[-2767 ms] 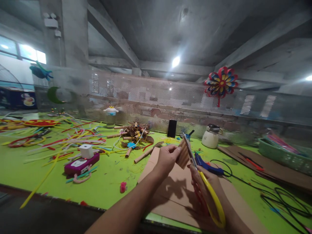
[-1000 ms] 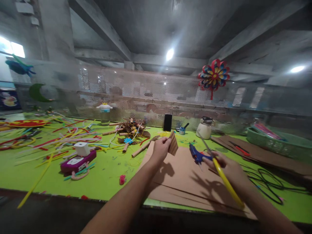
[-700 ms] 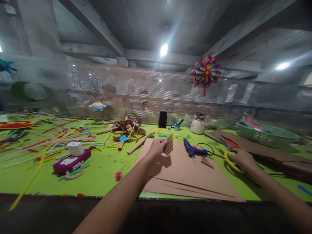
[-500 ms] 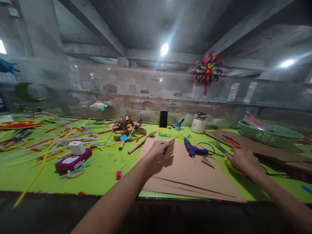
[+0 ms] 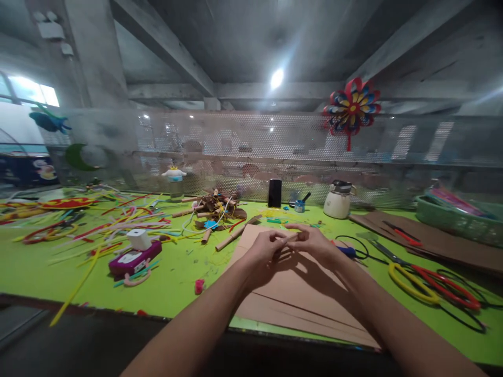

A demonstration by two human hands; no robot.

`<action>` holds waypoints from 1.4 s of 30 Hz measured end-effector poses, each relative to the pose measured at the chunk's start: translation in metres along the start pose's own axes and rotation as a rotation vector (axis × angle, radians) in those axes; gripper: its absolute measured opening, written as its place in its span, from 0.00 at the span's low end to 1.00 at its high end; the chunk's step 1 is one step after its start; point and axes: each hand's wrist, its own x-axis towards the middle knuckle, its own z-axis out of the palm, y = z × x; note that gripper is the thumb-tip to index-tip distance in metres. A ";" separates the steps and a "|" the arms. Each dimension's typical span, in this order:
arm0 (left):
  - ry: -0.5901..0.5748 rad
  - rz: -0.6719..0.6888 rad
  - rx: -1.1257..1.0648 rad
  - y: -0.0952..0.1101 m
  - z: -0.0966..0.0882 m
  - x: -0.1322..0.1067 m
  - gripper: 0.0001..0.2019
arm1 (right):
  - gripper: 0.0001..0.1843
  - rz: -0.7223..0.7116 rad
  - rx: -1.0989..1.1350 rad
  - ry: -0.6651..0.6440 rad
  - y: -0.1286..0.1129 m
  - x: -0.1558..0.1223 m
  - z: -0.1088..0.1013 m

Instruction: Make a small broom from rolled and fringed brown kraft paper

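Over the brown cardboard sheets (image 5: 286, 301), my left hand (image 5: 264, 247) pinches a small ridged cardboard piece (image 5: 286, 253). My right hand (image 5: 314, 243) meets it from the other side, thumb and fingers closed on the same piece. Most of that piece is hidden by the fingers. Behind my right wrist, the blue glue gun (image 5: 347, 252) lies on the sheets, largely covered. Scissors (image 5: 412, 277) with one yellow and one red handle lie on the green table to the right, apart from both hands.
A pile of cardboard rolls (image 5: 216, 207) sits behind left, near a purple power strip (image 5: 135, 257) and scattered pipe cleaners (image 5: 133, 222). A phone (image 5: 274, 193), a cream jug (image 5: 337, 201) and a green basket (image 5: 463, 220) stand at the back. A red-handled tool (image 5: 406, 235) rests on cardboard.
My right hand has left the scissors and moved left to join my left hand at the cardboard piece. The view has turned slightly left.
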 end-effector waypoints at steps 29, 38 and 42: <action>-0.090 0.389 0.377 0.010 0.010 0.001 0.10 | 0.18 -0.066 0.256 0.184 0.009 -0.010 -0.011; -0.099 0.415 0.458 0.009 0.007 0.002 0.13 | 0.16 -0.059 0.440 0.312 0.007 -0.004 -0.015; -0.090 0.363 0.496 0.003 0.005 0.002 0.14 | 0.17 -0.028 0.407 0.363 0.013 -0.001 -0.021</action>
